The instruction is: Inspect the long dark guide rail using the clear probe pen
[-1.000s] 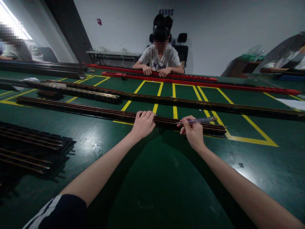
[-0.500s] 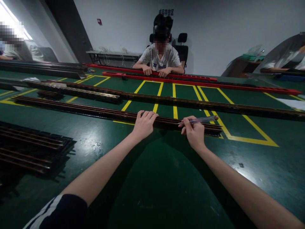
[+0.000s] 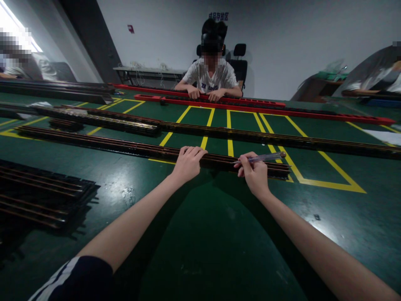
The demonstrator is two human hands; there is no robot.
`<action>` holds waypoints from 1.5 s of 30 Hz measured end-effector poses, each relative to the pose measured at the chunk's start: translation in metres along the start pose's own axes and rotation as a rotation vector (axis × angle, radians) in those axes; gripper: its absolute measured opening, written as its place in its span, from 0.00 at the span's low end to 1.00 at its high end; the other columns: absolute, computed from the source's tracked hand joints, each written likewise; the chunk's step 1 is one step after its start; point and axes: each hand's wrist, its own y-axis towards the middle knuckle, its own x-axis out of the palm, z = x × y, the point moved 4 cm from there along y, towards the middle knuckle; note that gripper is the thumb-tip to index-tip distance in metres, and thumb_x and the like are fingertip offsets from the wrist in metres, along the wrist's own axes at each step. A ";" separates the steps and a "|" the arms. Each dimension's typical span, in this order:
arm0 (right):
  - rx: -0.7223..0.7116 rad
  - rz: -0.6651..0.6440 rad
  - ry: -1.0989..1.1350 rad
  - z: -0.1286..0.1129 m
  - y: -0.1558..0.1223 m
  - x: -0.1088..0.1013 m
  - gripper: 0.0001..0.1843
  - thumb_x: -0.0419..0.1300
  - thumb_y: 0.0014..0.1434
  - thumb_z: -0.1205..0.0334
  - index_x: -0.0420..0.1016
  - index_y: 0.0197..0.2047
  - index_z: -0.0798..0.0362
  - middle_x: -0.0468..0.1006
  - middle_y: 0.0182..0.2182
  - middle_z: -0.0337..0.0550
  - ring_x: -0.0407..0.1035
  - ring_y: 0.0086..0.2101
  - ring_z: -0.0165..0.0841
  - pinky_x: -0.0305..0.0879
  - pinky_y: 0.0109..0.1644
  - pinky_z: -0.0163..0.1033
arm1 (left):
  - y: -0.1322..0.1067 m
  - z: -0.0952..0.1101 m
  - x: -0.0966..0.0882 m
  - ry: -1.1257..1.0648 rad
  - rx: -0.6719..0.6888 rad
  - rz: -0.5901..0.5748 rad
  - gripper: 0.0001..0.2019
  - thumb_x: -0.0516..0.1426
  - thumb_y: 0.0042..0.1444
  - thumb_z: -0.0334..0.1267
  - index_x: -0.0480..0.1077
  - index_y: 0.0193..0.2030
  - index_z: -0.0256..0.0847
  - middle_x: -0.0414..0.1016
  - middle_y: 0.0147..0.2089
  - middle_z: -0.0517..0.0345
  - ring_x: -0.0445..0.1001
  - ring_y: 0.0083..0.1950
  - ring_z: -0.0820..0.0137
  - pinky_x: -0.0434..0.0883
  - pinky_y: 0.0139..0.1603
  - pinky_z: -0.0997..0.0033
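A long black rail with copper-coloured strips (image 3: 131, 147) lies across the green table in front of me. My left hand (image 3: 188, 162) rests over its near edge, fingers curled across the top and thumb side toward the right. Closer to the rail's right end, my right hand (image 3: 255, 171) pinches a slim screwdriver (image 3: 266, 157) with a clear purplish handle and brown end cap. The tool lies nearly level, its thin tip pointing left at the rail's top. Whether the tip touches the rail, I cannot tell.
Behind it runs another long dark rail (image 3: 250, 135). More copper-striped rails (image 3: 34, 188) are stacked at the left. Yellow tape (image 3: 332, 184) marks the table. Across from me, a person (image 3: 209, 77) has both hands on red rails (image 3: 266, 108). White paper (image 3: 384, 136) lies at the right.
The rail has slid slightly left, together with my left hand. My right hand and the screwdriver have shifted a touch left too. Both hands keep their grip.
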 end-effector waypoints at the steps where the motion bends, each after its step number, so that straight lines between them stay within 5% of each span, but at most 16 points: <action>1: -0.001 0.000 -0.002 0.000 0.000 0.000 0.16 0.55 0.59 0.49 0.66 0.30 0.53 0.76 0.22 0.39 0.66 0.16 0.25 0.63 0.19 0.31 | 0.000 0.000 0.000 -0.007 0.003 0.001 0.20 0.46 0.56 0.25 0.68 0.53 0.37 0.73 0.52 0.50 0.69 0.54 0.63 0.60 0.57 0.56; 14: 0.071 0.010 0.071 0.002 0.001 0.000 0.15 0.55 0.58 0.49 0.67 0.30 0.54 0.76 0.23 0.39 0.65 0.16 0.24 0.62 0.18 0.31 | 0.000 -0.001 0.002 -0.041 -0.009 -0.008 0.18 0.49 0.60 0.38 0.67 0.55 0.38 0.74 0.52 0.50 0.70 0.54 0.63 0.56 0.61 0.55; 45: 0.060 0.023 0.131 0.001 0.001 0.000 0.15 0.56 0.58 0.49 0.66 0.29 0.53 0.75 0.23 0.38 0.65 0.16 0.24 0.60 0.17 0.30 | 0.001 0.000 0.004 0.001 -0.022 -0.009 0.17 0.49 0.60 0.42 0.67 0.53 0.37 0.74 0.50 0.48 0.69 0.53 0.61 0.58 0.58 0.55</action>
